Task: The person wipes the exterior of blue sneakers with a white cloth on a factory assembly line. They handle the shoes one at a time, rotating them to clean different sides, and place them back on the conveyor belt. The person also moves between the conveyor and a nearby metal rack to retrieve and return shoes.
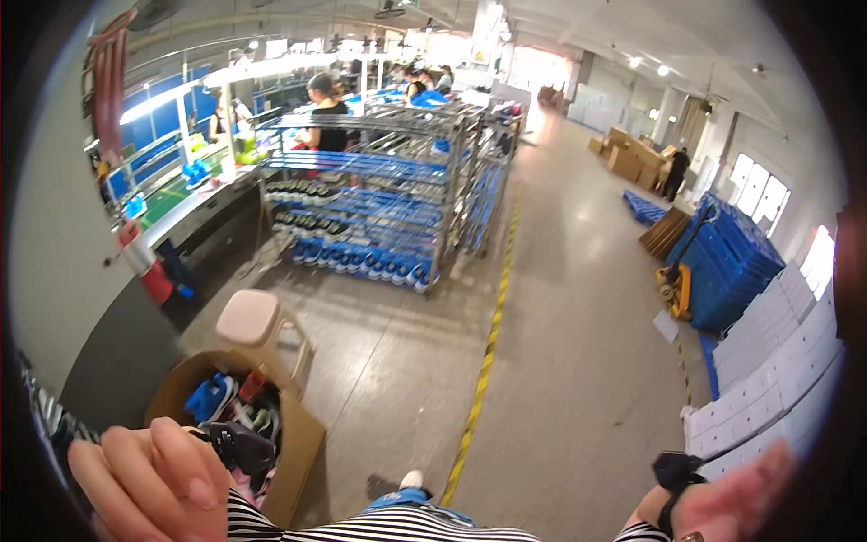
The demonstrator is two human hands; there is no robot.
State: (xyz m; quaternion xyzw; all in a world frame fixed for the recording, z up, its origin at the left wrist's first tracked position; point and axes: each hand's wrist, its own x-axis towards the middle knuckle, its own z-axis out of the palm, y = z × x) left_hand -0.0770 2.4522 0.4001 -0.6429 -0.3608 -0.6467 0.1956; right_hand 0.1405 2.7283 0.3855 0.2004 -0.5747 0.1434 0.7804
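My left hand is raised at the lower left with its fingers curled into a loose fist, and nothing shows in it. It is nearest to an open cardboard box of shoes, where a blue shoe lies on top. At the lower right, my right hand is blurred by motion; its fingers look stretched out, and I see nothing held. White cartons are stacked beyond it. A black device is strapped at each wrist.
A pale stool stands behind the box. Shoe racks line the left, beside a workbench and people. A yellow-black floor line runs ahead. Blue pallets and a yellow pallet jack stand right, with brown cartons farther off.
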